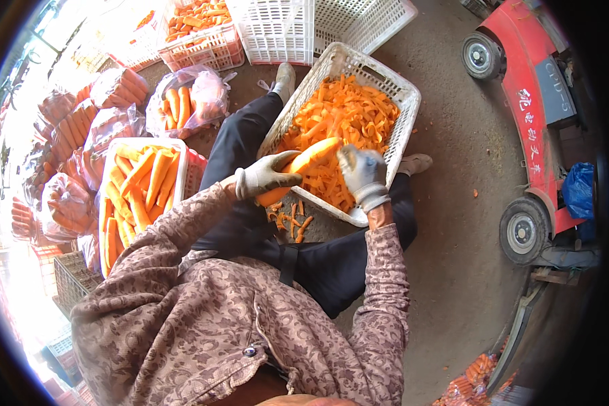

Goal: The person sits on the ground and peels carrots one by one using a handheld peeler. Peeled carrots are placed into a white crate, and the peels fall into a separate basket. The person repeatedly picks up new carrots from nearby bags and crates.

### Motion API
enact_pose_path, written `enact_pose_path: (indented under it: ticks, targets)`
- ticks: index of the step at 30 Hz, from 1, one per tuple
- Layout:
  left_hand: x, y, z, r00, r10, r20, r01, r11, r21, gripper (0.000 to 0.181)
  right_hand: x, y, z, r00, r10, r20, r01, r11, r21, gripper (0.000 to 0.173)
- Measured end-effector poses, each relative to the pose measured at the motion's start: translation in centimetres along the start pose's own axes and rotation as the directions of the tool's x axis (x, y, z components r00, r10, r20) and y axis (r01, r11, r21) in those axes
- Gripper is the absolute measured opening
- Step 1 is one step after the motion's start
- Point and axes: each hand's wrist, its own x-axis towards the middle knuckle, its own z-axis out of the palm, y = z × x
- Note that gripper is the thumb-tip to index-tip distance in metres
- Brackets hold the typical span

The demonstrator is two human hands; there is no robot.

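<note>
A large orange carrot [317, 154] lies slantwise in my gloved left hand [270, 175], whose fingers and thumb close round its middle. My right hand [364, 170], gloved too, is curled just beyond the carrot's upper end; it is blurred, and whether it holds a tool cannot be told. Both hands are over the near part of a white plastic crate [412, 104] between my legs. Orange carrot peelings [350, 109] fill much of the crate. On the left stands a crate of smooth, bright carrots [142, 177].
Bagged carrots [71, 203] are piled at the left, with an opened bag of carrots [182, 106] nearer the crate. Crates of carrot pieces [198, 23] and white crates [274, 30] stand ahead. Fallen peelings [290, 221] lie on the floor. A red wheeled vehicle [525, 116] is at the right.
</note>
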Motion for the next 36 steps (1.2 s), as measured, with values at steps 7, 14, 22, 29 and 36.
enact_pose_path:
  ticks: [7, 14, 22, 29, 36]
  targets:
    - [0.1, 0.8, 0.6, 0.995, -0.022, 0.098, 0.059, 0.918, -0.393, 0.070, -1.3, 2.8, 2.2, 0.847, 0.418, 0.328, -0.371, 0.907, -0.196, 0.040]
    - [4.3, -0.1, 0.3, 0.994, -0.029, 0.102, 0.105, 0.306, -0.946, 0.042, -5.5, -3.3, 3.3, 0.870, 0.491, 0.047, -0.301, 0.452, 0.840, 0.052]
    - [3.0, 1.5, 5.6, 0.978, -0.180, 0.103, 0.167, 0.385, -0.908, 0.038, -6.0, -8.5, 2.3, 0.874, 0.117, -0.471, 0.062, 0.936, 0.347, 0.081]
    - [-2.8, 2.7, 4.9, 0.976, -0.215, -0.030, 0.198, 0.936, -0.292, 0.043, -6.7, -8.7, -3.7, 0.881, 0.472, 0.028, -0.025, -0.013, 1.000, 0.060]
    - [-1.9, 5.2, 3.3, 0.916, 0.397, 0.058, -0.338, 0.686, 0.645, 0.076, -5.5, -6.3, -5.2, 0.931, 0.249, 0.266, -0.276, 0.004, 0.961, 0.045]
